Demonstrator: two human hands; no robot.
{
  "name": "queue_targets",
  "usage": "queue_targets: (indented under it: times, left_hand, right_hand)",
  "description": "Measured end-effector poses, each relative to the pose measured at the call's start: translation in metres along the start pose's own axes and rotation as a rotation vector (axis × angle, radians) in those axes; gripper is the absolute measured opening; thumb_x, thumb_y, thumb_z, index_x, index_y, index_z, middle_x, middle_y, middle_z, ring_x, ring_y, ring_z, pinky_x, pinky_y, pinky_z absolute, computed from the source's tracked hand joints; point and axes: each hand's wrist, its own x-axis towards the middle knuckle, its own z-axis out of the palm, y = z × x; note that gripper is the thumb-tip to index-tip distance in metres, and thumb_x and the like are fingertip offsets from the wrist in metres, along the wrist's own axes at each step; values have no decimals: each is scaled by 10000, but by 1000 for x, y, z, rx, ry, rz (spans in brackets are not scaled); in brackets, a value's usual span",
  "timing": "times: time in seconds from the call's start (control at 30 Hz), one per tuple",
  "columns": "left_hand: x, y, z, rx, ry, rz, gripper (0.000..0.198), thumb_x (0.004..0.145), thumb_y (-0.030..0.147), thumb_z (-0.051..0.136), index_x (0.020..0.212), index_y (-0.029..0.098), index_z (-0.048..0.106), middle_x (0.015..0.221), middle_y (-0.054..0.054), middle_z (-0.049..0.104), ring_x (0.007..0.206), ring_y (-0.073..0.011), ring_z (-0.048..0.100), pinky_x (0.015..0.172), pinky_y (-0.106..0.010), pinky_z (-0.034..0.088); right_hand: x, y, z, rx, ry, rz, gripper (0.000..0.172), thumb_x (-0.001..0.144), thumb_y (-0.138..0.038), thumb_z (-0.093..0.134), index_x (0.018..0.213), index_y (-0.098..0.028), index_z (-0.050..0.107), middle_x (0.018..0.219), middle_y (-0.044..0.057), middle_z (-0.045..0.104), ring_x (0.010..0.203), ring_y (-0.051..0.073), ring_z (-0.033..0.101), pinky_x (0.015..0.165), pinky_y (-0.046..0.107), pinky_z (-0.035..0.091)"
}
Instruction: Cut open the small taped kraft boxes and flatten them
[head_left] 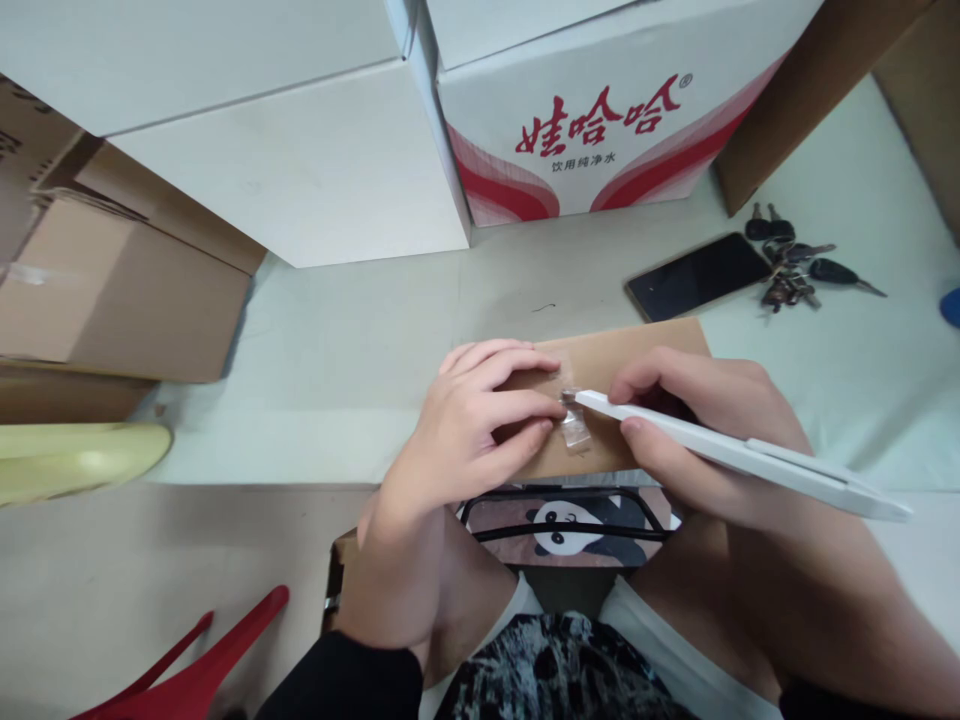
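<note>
In the head view, a flat piece of brown cardboard (619,448) lies at the table's near edge. A strip of clear tape (577,432) is on its surface, with a tiny dark metallic-looking bit (567,397) at its upper part, too small to name. My left hand (480,415) rests on the cardboard from the left, fingers apart and bent, the index fingertip touching beside the tiny bit. My right hand (697,430) is closed round a slim white pen-shaped tool (720,452), whose tip meets the tiny bit. Its long end slants to the lower right.
Behind stand white cartons (315,170) and a red-and-white printed carton (592,140). A phone (697,275) and a bunch of keys (787,270) lie at back right. Brown boxes (127,280) are at left, and a panda-print item (570,528) sits below the table edge.
</note>
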Motion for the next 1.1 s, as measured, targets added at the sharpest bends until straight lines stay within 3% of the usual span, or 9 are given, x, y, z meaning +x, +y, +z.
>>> queue_targets:
  times: [1.1]
  left_hand:
    - [0, 0, 1, -7, 18, 9, 208, 936, 245, 595, 968, 261, 800, 1271, -40, 743, 1281, -251, 609, 1113, -452, 422]
  right_hand:
    - [-2, 0, 1, 14, 19, 3, 68, 826, -208, 534, 777, -224, 578, 589, -55, 573, 480, 81, 459, 510, 247, 336]
